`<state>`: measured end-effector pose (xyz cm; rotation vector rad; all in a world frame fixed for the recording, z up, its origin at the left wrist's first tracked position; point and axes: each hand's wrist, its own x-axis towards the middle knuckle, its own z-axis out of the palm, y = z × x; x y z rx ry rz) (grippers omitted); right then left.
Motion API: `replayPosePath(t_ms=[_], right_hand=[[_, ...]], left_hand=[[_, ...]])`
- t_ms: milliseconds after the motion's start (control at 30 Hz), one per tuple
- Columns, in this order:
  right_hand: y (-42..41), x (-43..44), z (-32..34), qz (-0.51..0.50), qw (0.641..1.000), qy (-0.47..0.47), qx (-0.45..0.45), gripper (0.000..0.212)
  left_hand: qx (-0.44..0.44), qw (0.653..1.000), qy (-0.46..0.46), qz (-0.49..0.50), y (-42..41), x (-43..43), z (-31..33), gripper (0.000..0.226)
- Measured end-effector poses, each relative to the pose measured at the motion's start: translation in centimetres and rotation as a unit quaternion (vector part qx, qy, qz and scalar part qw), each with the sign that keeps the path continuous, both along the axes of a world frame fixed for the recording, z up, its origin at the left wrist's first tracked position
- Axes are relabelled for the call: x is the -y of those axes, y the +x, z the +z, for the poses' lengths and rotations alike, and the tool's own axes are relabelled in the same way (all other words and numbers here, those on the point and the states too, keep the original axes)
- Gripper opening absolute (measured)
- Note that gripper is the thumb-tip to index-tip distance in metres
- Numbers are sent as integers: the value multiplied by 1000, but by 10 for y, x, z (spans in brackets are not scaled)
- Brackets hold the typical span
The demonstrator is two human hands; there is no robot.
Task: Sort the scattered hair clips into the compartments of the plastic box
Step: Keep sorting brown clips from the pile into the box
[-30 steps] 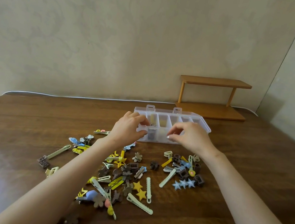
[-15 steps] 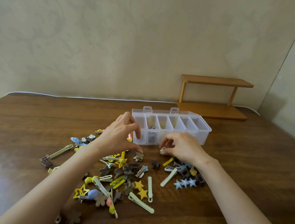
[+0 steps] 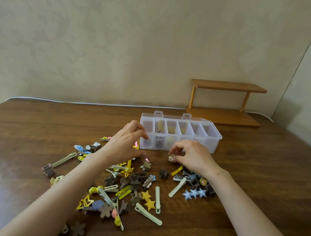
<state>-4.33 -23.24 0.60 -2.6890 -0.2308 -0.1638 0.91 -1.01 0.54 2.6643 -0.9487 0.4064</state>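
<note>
The clips [image 3: 132,185] lay scattered on the table [image 3: 259,189] in front of the box [image 3: 180,134], which stood open near the far edge, a few pieces already in its left compartments and most of the heap unsorted. Just before the box's front wall, the right hand [image 3: 194,159] pinched a small pale clip [image 3: 171,157] between thumb and fingertips, low at the table. The grip looked slight: such a small, smooth piece could slip out on the lift, or spring open and snag. The narrow compartments could also take it in the wrong slot. The left hand [image 3: 125,145] hovered palm down beside the box's left end, fingers loosely curled; whether it held anything could not be told. Both forearms reached straight over the heap, so a dropped wrist might sweep clips aside.
</note>
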Motion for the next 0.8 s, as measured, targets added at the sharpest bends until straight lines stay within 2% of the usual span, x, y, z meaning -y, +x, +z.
replayPosePath(t_ms=[100, 233, 433, 633, 800], right_hand=[[-1, 1, 0, -1, 1000, 6, 2, 10], [-2, 1, 0, 3, 1000, 13, 0, 11], [-1, 2, -2, 4, 999, 32, 15, 16], [1, 1, -4, 5, 999, 39, 27, 23], [1, 3, -4, 10, 999, 29, 25, 14]], left_hand=[[36, 999, -21, -3, -4, -1, 3, 39], [32, 999, 1, -35, -9, 0, 14, 35], [-82, 988, 103, -84, -11, 0, 15, 32], [-108, 987, 85, -84, -12, 0, 12, 23], [-83, 992, 59, -78, -14, 6, 17, 17]])
